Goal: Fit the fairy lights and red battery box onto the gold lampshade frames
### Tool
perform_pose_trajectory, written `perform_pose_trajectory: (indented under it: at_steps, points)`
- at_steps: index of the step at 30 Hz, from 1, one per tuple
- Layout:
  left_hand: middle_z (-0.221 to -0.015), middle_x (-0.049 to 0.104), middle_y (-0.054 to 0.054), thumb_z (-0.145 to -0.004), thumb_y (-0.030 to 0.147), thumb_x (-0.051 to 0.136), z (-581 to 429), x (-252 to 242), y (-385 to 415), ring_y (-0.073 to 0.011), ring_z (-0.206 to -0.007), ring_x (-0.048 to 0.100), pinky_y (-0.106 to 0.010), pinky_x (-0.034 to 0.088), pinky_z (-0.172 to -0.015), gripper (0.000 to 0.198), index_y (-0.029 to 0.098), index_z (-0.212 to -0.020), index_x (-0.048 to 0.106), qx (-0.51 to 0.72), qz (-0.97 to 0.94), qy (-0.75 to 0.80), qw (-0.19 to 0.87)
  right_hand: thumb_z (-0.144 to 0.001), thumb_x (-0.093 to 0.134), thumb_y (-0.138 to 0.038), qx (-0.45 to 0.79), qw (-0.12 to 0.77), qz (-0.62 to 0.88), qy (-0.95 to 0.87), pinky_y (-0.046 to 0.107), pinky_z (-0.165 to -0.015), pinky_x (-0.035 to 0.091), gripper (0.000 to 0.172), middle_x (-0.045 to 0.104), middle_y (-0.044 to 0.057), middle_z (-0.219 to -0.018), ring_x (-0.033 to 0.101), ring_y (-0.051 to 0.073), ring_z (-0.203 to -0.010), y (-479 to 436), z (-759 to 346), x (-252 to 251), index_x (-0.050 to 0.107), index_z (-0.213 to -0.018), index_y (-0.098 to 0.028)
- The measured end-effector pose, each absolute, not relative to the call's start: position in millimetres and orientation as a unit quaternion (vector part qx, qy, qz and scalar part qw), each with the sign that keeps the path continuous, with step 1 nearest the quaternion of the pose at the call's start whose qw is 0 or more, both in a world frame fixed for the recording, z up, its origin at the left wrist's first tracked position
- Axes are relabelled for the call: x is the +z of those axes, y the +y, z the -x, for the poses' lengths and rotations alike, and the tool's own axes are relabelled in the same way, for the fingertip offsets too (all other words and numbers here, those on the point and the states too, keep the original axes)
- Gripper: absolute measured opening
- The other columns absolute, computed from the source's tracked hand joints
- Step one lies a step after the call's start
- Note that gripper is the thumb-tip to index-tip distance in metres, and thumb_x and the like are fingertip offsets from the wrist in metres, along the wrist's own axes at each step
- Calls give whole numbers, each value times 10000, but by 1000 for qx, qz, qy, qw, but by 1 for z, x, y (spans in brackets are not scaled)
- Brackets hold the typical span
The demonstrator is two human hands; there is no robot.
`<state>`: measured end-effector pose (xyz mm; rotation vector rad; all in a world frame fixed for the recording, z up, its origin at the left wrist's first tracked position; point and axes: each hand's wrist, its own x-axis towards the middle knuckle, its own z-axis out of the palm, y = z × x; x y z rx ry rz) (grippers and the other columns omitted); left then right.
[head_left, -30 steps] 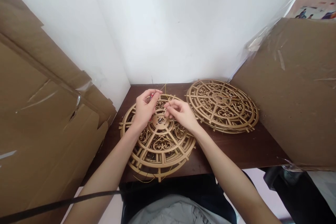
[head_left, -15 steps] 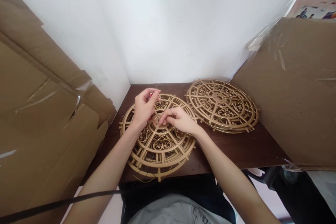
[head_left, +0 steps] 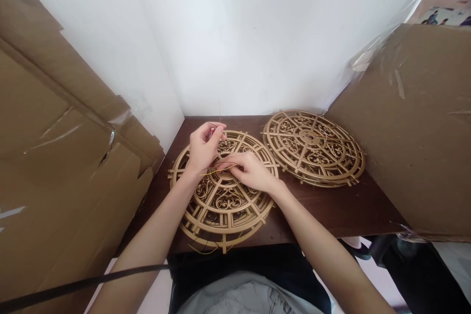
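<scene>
1. Left stack of gold openwork discs point(head_left: 226, 187): lies flat in the left half of the surface point(head_left: 331, 208), its near rim close to the front edge. Discs not squarely aligned.
2. Yellow wire point(head_left: 209, 172) and a dark wire: both cross above the hub of the top disc.
3. Right hand point(head_left: 250, 170): over the hub, fingers and thumb closed on the wires.
4. Left hand point(head_left: 203, 149): above the stack's far left part, thumb and fingers drawn together around a small red object point(head_left: 212, 132), mostly hidden; its nature cannot be told. The two hands are apart.
5. Right stack of gold discs point(head_left: 307, 154): near the surface's back edge, towards the right corner.
6. Cardboard point(head_left: 415, 132) flanks the surface's right edge; white wall point(head_left: 239, 49) stands behind.
</scene>
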<state>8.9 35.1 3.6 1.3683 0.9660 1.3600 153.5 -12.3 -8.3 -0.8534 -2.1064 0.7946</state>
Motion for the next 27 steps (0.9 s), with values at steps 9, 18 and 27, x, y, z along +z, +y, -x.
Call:
perform_pose_trajectory:
  at_steps: [9,18,27]
  points:
    - [-683,574,5,-800,340,624,-9,6,32,-18,-388,305,-164,212,-307,209,156,-898,641,552,-564,403,464,-758,421,60,261,338,287,-858,354,-976,485,425,693,50,-1065,627,167,-1039,-18,-148,-10,704,-978,-168]
    - [-676,625,-6,-806,346,612,-11,8,29,-27,-379,293,-183,211,-329,203,163,-891,632,562,-566,401,450,-744,446,63,275,326,266,-864,344,-1000,477,457,674,51,-1124,610,165,-1092,-19,-147,-11,685,-1052,-177]
    - [-747,709,-73,-816,313,617,-13,15,23,-28,-397,347,-164,255,-341,185,135,-864,603,545,-590,366,470,-787,482,12,270,317,266,-869,343,-983,482,373,680,58,-1098,610,171,-1076,-20,-146,-12,691,-1032,-174]
